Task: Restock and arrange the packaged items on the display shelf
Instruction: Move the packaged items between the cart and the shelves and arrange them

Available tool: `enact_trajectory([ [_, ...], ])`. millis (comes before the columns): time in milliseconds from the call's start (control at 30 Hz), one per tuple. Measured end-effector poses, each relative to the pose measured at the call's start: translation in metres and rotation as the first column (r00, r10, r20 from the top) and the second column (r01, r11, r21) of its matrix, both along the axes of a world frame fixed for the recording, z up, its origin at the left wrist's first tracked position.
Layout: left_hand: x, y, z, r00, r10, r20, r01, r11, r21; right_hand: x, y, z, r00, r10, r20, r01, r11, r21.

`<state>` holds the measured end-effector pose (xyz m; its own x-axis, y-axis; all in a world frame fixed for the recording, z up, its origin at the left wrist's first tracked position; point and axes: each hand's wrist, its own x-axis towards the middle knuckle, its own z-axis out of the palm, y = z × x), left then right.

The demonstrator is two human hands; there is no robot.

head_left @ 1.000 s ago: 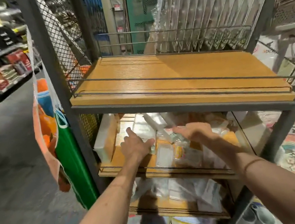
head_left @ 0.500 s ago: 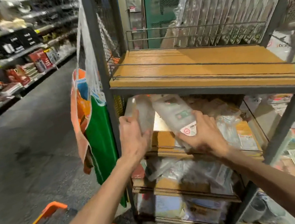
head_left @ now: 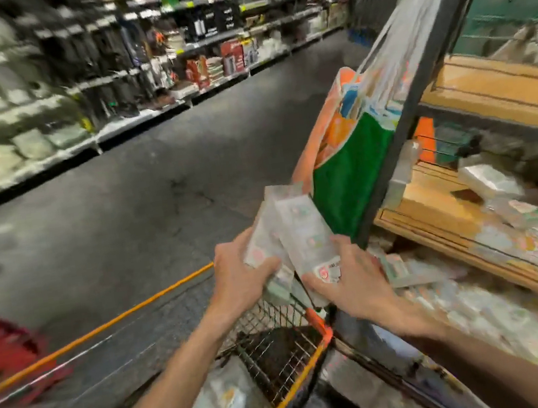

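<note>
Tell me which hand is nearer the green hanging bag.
Right. The right hand sits just below the green bag; the left hand is farther off, lower, on the aisle side. Both grip packets.

We see two forearms [head_left: 169, 387], bare to the frame's edge, ending in the bare left hand [head_left: 240, 277] and right hand [head_left: 353, 282]; blur hides detail at the wrists.

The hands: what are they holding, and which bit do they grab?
The left hand grips the left packet by its lower edge; the right hand holds the right packet by its bottom end, near the sticker.
</note>
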<state>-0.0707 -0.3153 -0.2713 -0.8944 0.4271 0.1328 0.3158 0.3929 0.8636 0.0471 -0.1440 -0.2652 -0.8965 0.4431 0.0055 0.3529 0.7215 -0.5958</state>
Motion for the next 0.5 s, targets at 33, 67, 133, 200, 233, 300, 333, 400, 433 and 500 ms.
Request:
enact_trajectory([
  [33,-0.001,-0.024,-0.015,0.997,0.065,0.048,-0.065,0.998,0.006,-0.012,-0.019,-0.011,0.995,0.075,0.067,-0.073,0.997,-0.031],
  [67,0.002,-0.047,-0.029,0.988,0.128,0.088,-0.129,0.992,0.013,-0.023,-0.039,-0.024,0.982,0.146,0.124,-0.137,0.988,-0.074],
  [133,0.014,-0.086,-0.060,0.953,0.251,0.172,-0.250,0.968,-0.027,-0.036,-0.074,-0.056,0.947,0.237,0.217,-0.218,0.970,-0.106],
  [200,0.028,-0.130,-0.102,0.859,0.390,0.333,-0.392,0.918,-0.064,-0.051,-0.113,-0.100,0.867,0.391,0.307,-0.379,0.920,-0.102],
  [233,0.037,-0.142,-0.117,0.809,0.428,0.403,-0.439,0.896,-0.071,-0.053,-0.125,-0.117,0.827,0.440,0.350,-0.434,0.895,-0.100],
  [300,0.057,-0.174,-0.152,0.670,0.528,0.521,-0.581,0.811,-0.075,-0.062,-0.157,-0.148,0.700,0.548,0.459,-0.545,0.824,-0.153],
  [333,0.070,-0.192,-0.168,0.594,0.567,0.570,-0.647,0.758,-0.079,-0.065,-0.177,-0.166,0.621,0.603,0.502,-0.601,0.776,-0.189],
  [400,0.090,-0.212,-0.195,0.486,0.567,0.665,-0.677,0.726,-0.124,-0.065,-0.201,-0.195,0.523,0.660,0.540,-0.684,0.703,-0.197],
  [433,0.100,-0.225,-0.210,0.442,0.579,0.685,-0.677,0.716,-0.169,-0.065,-0.216,-0.208,0.467,0.676,0.570,-0.726,0.661,-0.190],
  [500,0.120,-0.248,-0.236,0.361,0.606,0.709,-0.645,0.711,-0.280,-0.062,-0.241,-0.225,0.389,0.701,0.598,-0.777,0.598,-0.196],
])
